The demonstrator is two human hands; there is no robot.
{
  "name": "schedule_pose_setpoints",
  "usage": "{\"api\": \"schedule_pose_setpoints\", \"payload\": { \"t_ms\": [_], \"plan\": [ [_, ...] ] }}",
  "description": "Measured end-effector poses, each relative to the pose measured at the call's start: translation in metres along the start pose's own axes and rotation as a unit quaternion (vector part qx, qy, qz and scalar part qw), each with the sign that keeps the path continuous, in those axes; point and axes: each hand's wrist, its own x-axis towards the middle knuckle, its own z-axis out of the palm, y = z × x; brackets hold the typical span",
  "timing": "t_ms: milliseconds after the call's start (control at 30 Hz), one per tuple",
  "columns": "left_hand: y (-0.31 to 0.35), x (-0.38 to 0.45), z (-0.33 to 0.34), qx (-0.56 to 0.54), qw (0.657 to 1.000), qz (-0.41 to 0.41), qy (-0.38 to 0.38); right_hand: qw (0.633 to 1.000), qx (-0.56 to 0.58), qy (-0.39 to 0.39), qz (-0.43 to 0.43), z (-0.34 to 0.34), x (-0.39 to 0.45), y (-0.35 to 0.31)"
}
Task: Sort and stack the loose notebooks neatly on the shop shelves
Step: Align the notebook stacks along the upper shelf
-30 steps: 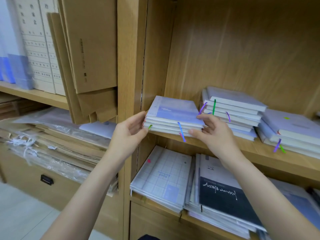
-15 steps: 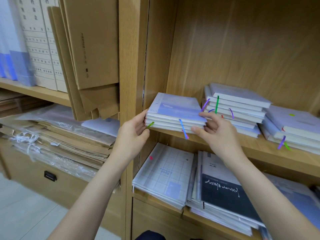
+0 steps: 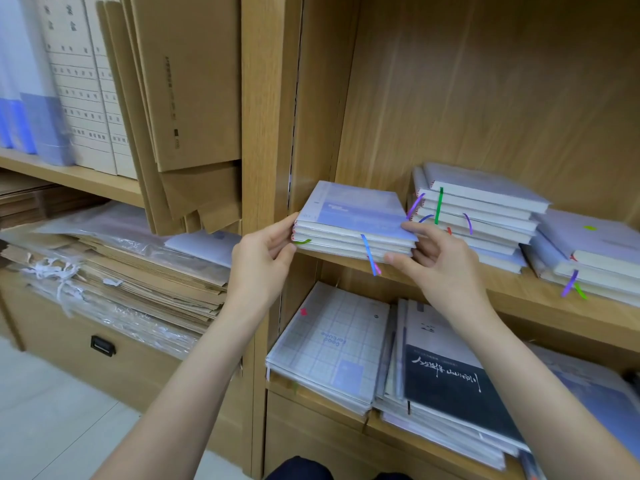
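Wooden shop shelving fills the head view, split by an upright post [image 3: 265, 133] into two bays. On the middle shelf [image 3: 519, 292] of the right bay a small stack of notebooks [image 3: 353, 223] sits at the left end, close to the side wall, its front edge over the shelf lip. The left hand [image 3: 259, 261] pinches the stack's near left corner, thumb on top and fingers below. The right hand [image 3: 436, 261] grips the near right corner the same way, thumb on the top cover and fingers curled under the lowest book. Holding both front corners probably lets the person square the edges and steer the stack as one block.

Just to the right stands a taller pile [image 3: 485, 216] with coloured ribbon markers hanging out, then a lower pile [image 3: 588, 258]; the gripped stack seems meant to line up beside them. On the shelf below lie a grid-covered notebook [image 3: 332, 344] and a dark-covered book [image 3: 450, 382], flat and overlapping. In the left bay, cardboard folders [image 3: 187, 98] lean against the post above heaped paper bags [image 3: 121, 271].
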Motion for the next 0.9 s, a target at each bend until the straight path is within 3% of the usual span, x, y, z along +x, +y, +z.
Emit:
{"api": "schedule_pose_setpoints", "payload": {
  "t_ms": [167, 700, 900],
  "plan": [
    [0.0, 0.003, 0.004, 0.015, 1.0, -0.003, 0.012, 1.0, -0.025, 0.002, -0.005, 0.0, 0.002, 0.002],
    [0.001, 0.01, -0.005, 0.043, 0.997, 0.003, -0.059, 1.0, -0.031, 0.0, 0.004, 0.001, 0.0, -0.001],
    [0.006, 0.007, -0.002, 0.055, 0.998, -0.005, -0.03, 0.999, -0.047, 0.008, 0.003, 0.003, -0.002, -0.001]
  ]
}}
